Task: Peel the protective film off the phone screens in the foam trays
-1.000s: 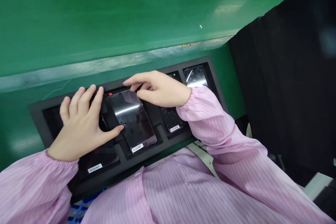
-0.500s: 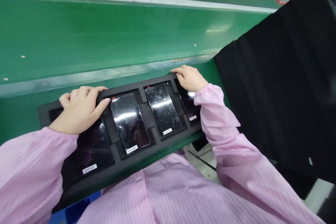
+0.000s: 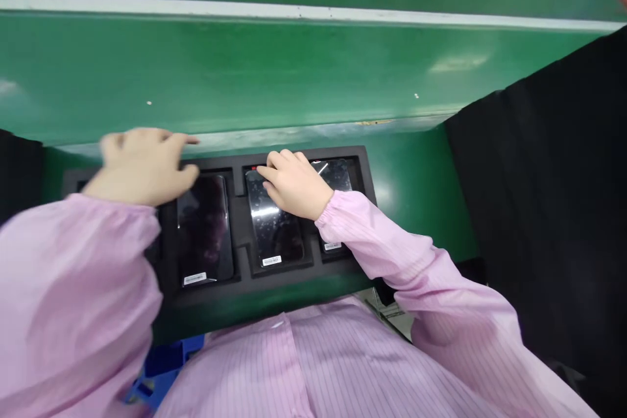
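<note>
A black foam tray (image 3: 240, 209) lies on the green bench with dark glossy phone screens in its slots. Near the middle, one phone screen (image 3: 206, 228) carries a small white label at its lower edge. To its right, a speckled phone screen (image 3: 274, 235) has a red tab at its top corner. My right hand (image 3: 296, 186) is over that screen's upper part, index finger beside the red tab, thumb apart, holding nothing visible. Above the tray's left part hovers my left hand (image 3: 144, 166), blurred, fingers and thumb spread, gripping nothing. A rightmost phone screen (image 3: 337, 176) is partly covered by my right arm.
Tall black foam (image 3: 543, 163) stands along the right side, with another dark block (image 3: 19, 173) at the left edge. Behind the tray runs a raised green ledge (image 3: 274, 78) with a white strip. Below the bench shows a blue bin (image 3: 166, 366).
My right hand has gone from the tray's far edge at the right to the speckled screen. My left hand has lifted off the tray's edge. The view has turned somewhat.
</note>
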`<state>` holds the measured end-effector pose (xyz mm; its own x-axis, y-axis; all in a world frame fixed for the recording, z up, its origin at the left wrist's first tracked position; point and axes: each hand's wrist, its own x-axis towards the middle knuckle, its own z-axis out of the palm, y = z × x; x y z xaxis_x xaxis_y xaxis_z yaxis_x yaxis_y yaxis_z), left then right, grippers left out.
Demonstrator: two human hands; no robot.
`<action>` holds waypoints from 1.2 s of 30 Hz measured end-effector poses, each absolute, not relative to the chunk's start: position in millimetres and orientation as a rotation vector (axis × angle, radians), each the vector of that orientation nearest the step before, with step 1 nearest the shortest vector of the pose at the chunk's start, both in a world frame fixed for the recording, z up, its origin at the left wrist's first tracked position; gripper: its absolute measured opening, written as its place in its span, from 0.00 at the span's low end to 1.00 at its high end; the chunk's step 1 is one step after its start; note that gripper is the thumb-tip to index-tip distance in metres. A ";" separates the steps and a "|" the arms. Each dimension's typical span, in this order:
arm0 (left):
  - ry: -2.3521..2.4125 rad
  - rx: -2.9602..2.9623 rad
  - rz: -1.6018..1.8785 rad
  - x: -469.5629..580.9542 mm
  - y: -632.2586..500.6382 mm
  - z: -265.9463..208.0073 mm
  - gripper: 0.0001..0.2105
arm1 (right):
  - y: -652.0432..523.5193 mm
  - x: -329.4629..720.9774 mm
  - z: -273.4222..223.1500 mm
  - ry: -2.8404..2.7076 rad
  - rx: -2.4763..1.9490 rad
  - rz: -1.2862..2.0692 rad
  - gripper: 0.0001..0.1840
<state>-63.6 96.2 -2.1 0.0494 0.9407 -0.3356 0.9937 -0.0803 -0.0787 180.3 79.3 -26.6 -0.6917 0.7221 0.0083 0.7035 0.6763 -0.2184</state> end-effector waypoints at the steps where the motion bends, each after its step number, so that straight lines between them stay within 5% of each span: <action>1: 1.907 2.139 -0.344 -55.6 96.8 -3.4 0.27 | 78.3 174.7 -27.1 -2.773 -1.209 0.270 0.13; 7: 1.515 2.111 0.131 -35.4 86.1 -20.2 0.25 | 74.6 170.7 -22.6 -2.743 -1.174 0.213 0.11; 17: 1.443 2.172 0.097 -33.7 76.1 -16.6 0.29 | 77.3 186.6 -29.1 -2.484 -1.106 0.578 0.03; 36: 1.441 2.172 0.097 -33.7 72.0 -15.5 0.30 | 90.4 223.4 -11.0 -2.357 -0.891 0.983 0.11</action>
<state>-33.7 72.0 -15.5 0.4291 0.8753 -0.2229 0.8374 -0.2929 0.4615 223.4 90.4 -11.0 -0.6993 0.7008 0.1408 0.3931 0.5416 -0.7431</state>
